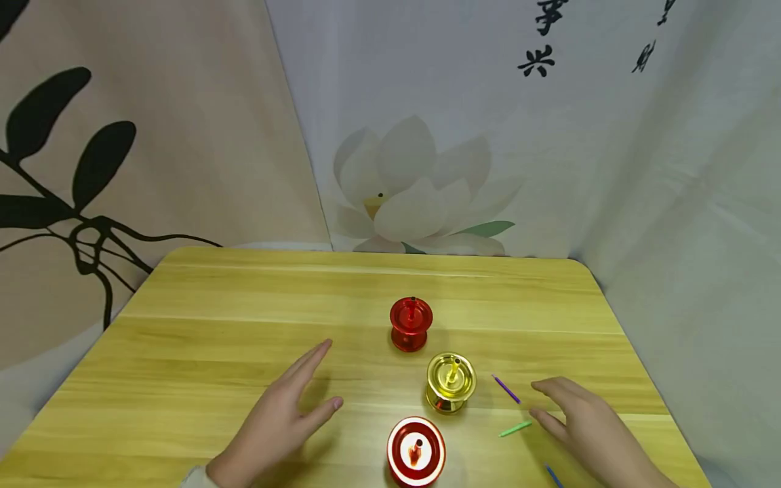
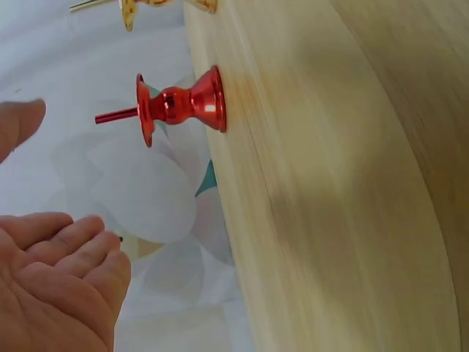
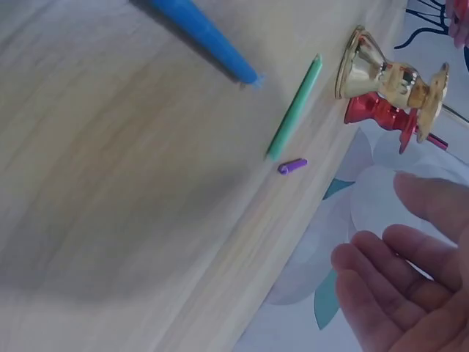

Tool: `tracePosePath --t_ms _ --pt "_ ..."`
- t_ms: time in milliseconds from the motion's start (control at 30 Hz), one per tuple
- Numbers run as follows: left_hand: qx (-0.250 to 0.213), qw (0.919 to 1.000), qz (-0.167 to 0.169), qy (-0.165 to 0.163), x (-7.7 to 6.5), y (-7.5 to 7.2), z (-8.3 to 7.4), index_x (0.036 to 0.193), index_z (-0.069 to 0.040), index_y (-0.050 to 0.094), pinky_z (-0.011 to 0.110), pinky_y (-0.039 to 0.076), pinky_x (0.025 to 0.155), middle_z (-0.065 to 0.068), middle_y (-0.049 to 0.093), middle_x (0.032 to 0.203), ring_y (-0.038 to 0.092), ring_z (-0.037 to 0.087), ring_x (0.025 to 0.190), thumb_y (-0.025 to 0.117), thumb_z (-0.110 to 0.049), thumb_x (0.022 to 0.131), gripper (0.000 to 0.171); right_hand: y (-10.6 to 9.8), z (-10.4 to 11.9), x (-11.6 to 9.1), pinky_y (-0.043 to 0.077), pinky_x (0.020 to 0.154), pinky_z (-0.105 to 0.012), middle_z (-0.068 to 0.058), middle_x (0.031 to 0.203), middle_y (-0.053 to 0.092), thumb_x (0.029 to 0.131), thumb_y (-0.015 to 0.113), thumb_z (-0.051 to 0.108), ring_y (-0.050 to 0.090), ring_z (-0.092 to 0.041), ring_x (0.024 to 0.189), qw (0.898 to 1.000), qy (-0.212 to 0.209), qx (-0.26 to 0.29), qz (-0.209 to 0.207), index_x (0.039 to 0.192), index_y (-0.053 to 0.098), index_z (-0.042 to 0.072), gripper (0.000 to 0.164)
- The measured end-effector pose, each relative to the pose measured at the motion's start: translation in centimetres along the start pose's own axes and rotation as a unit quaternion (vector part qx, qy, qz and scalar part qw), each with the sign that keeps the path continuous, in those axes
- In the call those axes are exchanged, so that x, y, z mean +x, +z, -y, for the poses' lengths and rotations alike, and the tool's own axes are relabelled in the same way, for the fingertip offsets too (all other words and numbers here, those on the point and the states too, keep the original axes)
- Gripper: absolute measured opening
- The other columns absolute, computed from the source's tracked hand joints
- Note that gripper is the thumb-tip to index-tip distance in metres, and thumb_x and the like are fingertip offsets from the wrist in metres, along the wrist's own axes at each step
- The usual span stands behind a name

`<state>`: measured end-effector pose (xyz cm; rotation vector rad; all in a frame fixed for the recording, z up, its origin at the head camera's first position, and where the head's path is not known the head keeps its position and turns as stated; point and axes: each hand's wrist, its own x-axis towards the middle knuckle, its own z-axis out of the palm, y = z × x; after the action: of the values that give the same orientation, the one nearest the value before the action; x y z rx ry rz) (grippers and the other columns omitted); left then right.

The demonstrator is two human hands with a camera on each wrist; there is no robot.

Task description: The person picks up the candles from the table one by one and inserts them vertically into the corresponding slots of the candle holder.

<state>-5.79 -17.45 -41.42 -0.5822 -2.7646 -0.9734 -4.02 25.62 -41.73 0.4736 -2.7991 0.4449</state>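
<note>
Now our left hand (image 1: pixel 277 427) hangs empty, fingers straight, near the red-and-white holder (image 1: pixel 416 452); our right hand (image 1: pixel 592 423), also empty, is by the green stick (image 1: pixel 515 429), toward the worktop's right edge (image 1: pixel 631 349) — a light, mid-length pinch should suit us.

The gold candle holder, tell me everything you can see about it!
The gold candle holder looks like shiny metal. It has a round base, a curvy stem, and a rimmed dish with a thin post in the middle. No candle sits on it. It stands upright on the wooden table, with one red holder farther back and another nearer. Neither the left hand nor the right hand touches it.
</note>
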Motion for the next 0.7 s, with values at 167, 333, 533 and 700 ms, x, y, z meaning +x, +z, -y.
tracePosePath --t_ms 167,333,533,700 --pt "-0.035 0.9991 -0.022 0.008 0.6 0.7 0.2 0.146 -0.016 0.052 0.049 0.051 0.1 0.0 0.056 0.144 0.057 0.025 0.128 0.079 -0.024 0.089 0.064 0.5 0.4 0.7 0.06 0.074 -0.035 0.006 0.103 0.07 0.079 0.086 0.018 0.07 -0.017 0.09 1.0 0.006 0.011 0.022 0.107 0.073 0.011 0.031" --pt "-0.054 0.9983 -0.019 0.004 1.4 1.6 0.4 0.142 -0.013 0.056 0.048 0.051 0.101 0.0 0.058 0.141 0.057 0.023 0.127 0.081 -0.021 0.086 0.061 1.1 0.6 1.4 0.059 0.07 -0.031 0.005 0.096 0.07 0.078 0.086 0.015 0.069 -0.014 0.085 0.999 -0.007 0.009 0.03 0.101 0.074 0.01 0.027" --pt "-0.08 0.9964 -0.027 0.01 2.6 2.7 0.5 0.139 -0.011 0.059 0.043 0.052 0.1 0.001 0.06 0.139 0.059 0.021 0.125 0.081 -0.019 0.086 0.058 2.2 0.3 2.7 0.056 0.066 -0.026 0.005 0.09 0.068 0.08 0.084 0.013 0.065 -0.009 0.078 0.998 0.003 0.023 0.064 0.096 0.074 0.01 0.02" --pt "-0.095 0.9947 -0.036 0.017 3.4 3.4 0.4 0.138 -0.011 0.06 0.045 0.052 0.1 0.001 0.061 0.137 0.06 0.022 0.124 0.081 -0.017 0.086 0.056 3.0 0.0 3.7 0.05 0.061 -0.023 0.012 0.08 0.06 0.082 0.083 0.014 0.051 0.0 0.069 0.993 0.028 0.039 0.109 0.09 0.073 0.013 0.013"
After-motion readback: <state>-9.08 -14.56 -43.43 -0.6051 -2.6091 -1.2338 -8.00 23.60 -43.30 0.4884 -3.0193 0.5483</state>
